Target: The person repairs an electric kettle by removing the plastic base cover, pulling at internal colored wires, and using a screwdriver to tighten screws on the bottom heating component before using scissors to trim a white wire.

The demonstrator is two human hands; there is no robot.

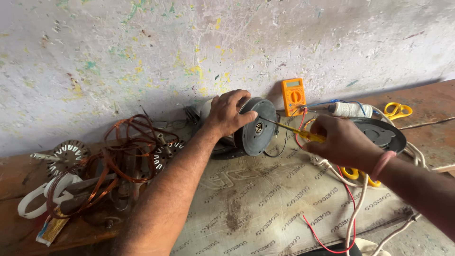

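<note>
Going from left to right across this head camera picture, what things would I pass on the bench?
White ring → copper wire tangle → left hand on the grey motor housing → yellow screwdriver → right hand → yellow scissors.

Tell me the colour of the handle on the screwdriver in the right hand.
Translucent yellow: the screwdriver handle juts from the right hand, clearest in the head view.
</note>
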